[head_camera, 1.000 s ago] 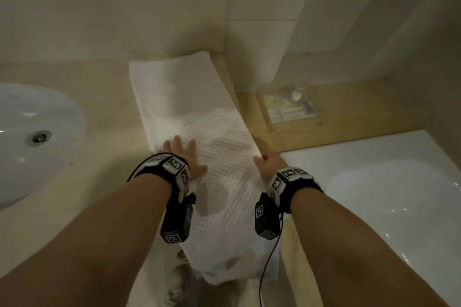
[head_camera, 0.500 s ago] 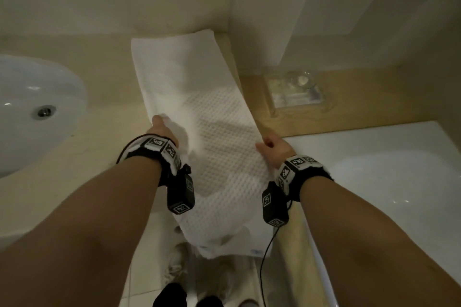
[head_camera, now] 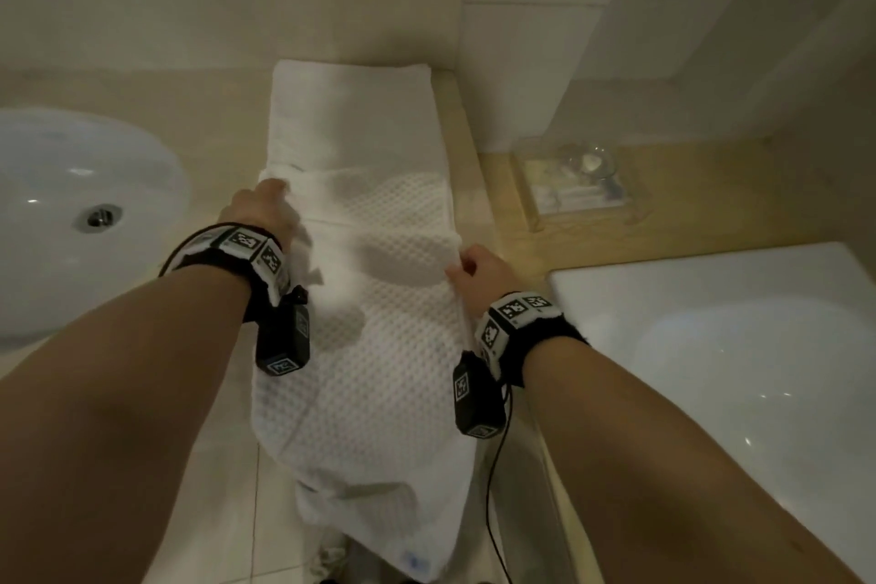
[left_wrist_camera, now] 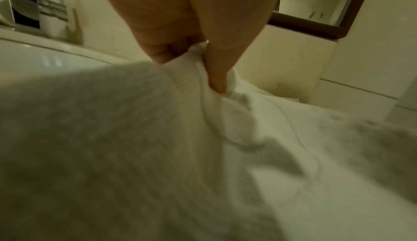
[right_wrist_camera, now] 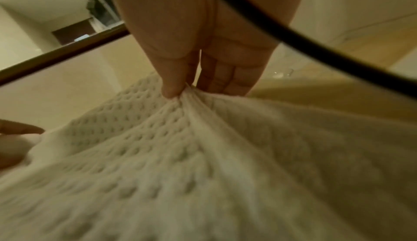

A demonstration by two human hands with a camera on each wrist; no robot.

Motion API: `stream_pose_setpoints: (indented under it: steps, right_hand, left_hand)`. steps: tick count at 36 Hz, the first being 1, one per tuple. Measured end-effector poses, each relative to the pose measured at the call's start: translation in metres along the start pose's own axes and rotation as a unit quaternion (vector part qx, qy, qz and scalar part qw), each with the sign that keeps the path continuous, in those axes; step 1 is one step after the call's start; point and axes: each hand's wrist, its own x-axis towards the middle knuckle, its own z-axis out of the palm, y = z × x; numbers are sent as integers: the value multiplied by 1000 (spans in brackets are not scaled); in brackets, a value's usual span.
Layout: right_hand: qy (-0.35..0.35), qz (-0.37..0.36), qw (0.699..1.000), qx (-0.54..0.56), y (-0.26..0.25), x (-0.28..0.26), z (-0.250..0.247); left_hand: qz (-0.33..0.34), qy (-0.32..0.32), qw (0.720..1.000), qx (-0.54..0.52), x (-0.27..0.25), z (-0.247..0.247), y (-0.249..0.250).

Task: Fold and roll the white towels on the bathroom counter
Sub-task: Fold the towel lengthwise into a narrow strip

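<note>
White towel: one waffle-weave towel [head_camera: 379, 299] is lying along the counter [head_camera: 142, 394], its far end at the back wall, its near end hanging over the front edge.
Left hand [head_camera: 258, 216]: pinching the towel's left edge.
Right hand [head_camera: 483, 275]: pinching its right edge.
Tray: one clear tray [head_camera: 576, 187] is holding a glass [head_camera: 588, 159] on the ledge.
Sink: one basin [head_camera: 71, 213] is sitting at the counter's left.

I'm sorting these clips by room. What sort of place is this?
Most likely a hotel-style bathroom: a sink set in the counter, a bathtub to the right, and a white towel spread out between them.
</note>
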Motion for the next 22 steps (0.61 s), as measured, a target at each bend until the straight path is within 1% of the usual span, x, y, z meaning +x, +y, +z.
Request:
stream_pose_setpoints:
  steps: [2,4,6,8,9,12,14,17,20,22]
  right_hand:
    - [16,23,1000,10,5,-4,7]
    - [39,25,999,5,10,-9,12]
    - [49,21,998,-18,13,-17,14]
    - [52,23,996,-65,16,-27,15]
    - [60,27,994,-93,20,-32,17]
    - [75,82,984,-139,32,-52,23]
    - [79,99,984,-127,38,-63,30]
    - [95,89,989,-70,38,-74,40]
    - [105,97,988,-57,34,-82,47]
    - [101,106,989,-30,31,-88,49]
  left_hand:
    - [2,-22,999,-32,-3,7,-7]
    - [-11,-36,998,-55,-10,16,-16]
    - [-31,-41,996,-79,-18,22,-26]
    - [-44,-52,995,-78,-26,25,-32]
    - [-41,-56,995,-73,-29,27,-35]
    - [-9,-56,997,-49,-42,32,-41]
    - [11,-48,999,-21,-53,36,-45]
    - [27,-39,999,12,-71,40,-48]
    - [47,-48,998,22,-91,46,-57]
    - [52,-47,997,14,-105,51,-64]
